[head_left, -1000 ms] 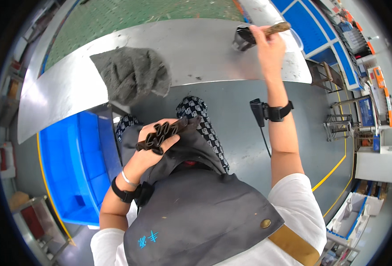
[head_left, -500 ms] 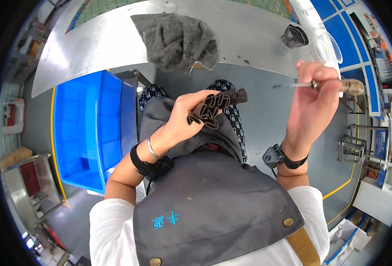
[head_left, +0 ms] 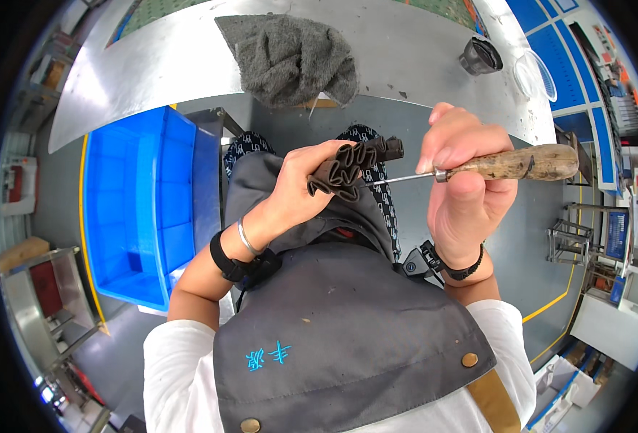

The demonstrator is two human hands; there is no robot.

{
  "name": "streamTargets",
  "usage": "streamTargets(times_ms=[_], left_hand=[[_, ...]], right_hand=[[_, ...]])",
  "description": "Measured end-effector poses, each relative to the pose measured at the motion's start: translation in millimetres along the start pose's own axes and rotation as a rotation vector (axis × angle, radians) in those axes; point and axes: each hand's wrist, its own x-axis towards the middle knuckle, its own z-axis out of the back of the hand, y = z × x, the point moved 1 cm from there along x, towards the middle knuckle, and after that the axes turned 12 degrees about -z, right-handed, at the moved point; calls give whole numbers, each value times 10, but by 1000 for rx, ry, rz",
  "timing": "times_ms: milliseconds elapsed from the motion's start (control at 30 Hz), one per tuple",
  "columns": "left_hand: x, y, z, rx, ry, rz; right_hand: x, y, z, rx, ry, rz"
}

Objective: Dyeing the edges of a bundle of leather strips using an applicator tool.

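My left hand (head_left: 301,182) is closed round a dark brown part with folded, wavy walls (head_left: 344,172), held above my lap. Its exact kind I cannot make out. In my right hand (head_left: 470,162) is an awl (head_left: 532,163) with a worn wooden handle, gripped between thumb and fingers. The awl's thin metal shaft points left, and its tip end reaches the right side of the brown part. Whether the tip touches or enters the part is hidden.
Ahead is a metal table (head_left: 160,65) with a crumpled grey cloth (head_left: 297,61) near its edge. A black cup (head_left: 480,56) and a clear round container (head_left: 534,76) stand at its right. A blue bin (head_left: 128,209) is on my left.
My right hand has moved left and slightly down, bringing the awl's shaft up to the brown part. My left hand holds the part in nearly the same place, slightly turned.
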Motion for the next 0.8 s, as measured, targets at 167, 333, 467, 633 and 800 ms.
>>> streamTargets(times_ms=[167, 333, 467, 633, 800], left_hand=[[-21, 40, -6, 33, -15, -43], [-20, 52, -1, 30, -2, -73], [-14, 42, -6, 38, -1, -85], [-16, 32, -6, -9, -21, -45], [-11, 34, 2, 17, -6, -58]], right_hand=[[0, 41, -73, -112, -55, -53], [-2, 32, -103, -185, -96, -86], [1, -15, -57, -155, -41, -45], [1, -15, -12, -143, 32, 6], [3, 23, -10, -125, 6, -2]])
